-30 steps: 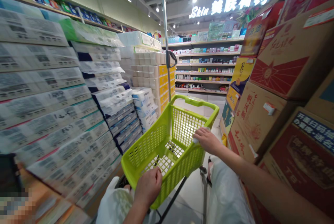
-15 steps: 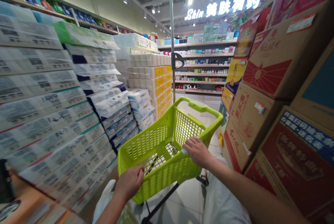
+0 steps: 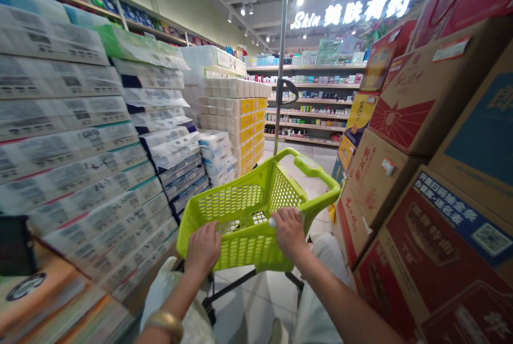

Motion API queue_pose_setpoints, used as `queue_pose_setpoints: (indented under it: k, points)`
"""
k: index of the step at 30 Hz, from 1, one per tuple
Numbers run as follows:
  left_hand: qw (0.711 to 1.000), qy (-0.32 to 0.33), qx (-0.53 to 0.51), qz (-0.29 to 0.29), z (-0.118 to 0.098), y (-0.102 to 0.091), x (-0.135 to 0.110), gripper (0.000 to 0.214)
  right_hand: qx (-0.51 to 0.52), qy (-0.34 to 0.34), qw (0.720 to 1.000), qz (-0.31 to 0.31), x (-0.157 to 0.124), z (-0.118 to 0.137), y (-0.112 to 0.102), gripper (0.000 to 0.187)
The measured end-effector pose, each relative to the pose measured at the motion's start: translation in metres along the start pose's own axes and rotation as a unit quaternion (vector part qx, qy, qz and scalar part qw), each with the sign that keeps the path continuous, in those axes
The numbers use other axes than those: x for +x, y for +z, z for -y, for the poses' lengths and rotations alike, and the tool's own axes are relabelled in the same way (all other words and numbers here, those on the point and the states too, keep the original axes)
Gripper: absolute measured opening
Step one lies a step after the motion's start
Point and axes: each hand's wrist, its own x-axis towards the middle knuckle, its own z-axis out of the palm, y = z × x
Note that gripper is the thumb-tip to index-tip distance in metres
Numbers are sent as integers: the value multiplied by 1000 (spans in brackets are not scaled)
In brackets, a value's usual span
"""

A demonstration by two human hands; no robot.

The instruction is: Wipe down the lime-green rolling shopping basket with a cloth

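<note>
A lime-green plastic shopping basket point(image 3: 240, 210) rides on a small wheeled frame in front of me, its handle point(image 3: 316, 167) at the far end. My left hand point(image 3: 203, 248) grips the basket's near left rim. My right hand point(image 3: 289, 232) grips the near right rim, with something small and white under the fingers. The basket looks empty inside. A metal pole point(image 3: 280, 66) rises from the cart's far side.
Stacked packs of tissue and toilet paper point(image 3: 80, 162) wall the aisle's left side. Cardboard boxes point(image 3: 420, 135) tower on the right. Shelves of skincare products point(image 3: 316, 109) stand ahead under a lit sign. Pale tiled floor point(image 3: 252, 306) runs between.
The basket has swung round to the left and nearer to me. My two hands have come closer together on its near rim.
</note>
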Motion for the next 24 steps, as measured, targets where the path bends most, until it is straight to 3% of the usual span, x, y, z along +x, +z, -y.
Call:
queue_pose_setpoints:
  k: [4,7,13,17,20,24]
  points:
    - [993,90,-79,-15,-59,21,-13,56,17,-27,999,14,-6,28,7,24]
    - [990,102,-95,19,-75,33,-22,66,35,-57,998,5,-9,21,-10,28]
    - [985,138,-100,10,-57,35,-29,66,27,20,997,-73,-17,-38,-68,29]
    - [986,136,-94,-4,-55,35,-32,66,45,63,985,-157,-24,-73,-89,31]
    - [986,138,-95,-13,-55,36,-35,66,83,72,977,-183,-27,-79,-91,31]
    - [984,143,-97,-43,-47,38,-37,64,104,84,971,-201,-30,-66,-89,27]
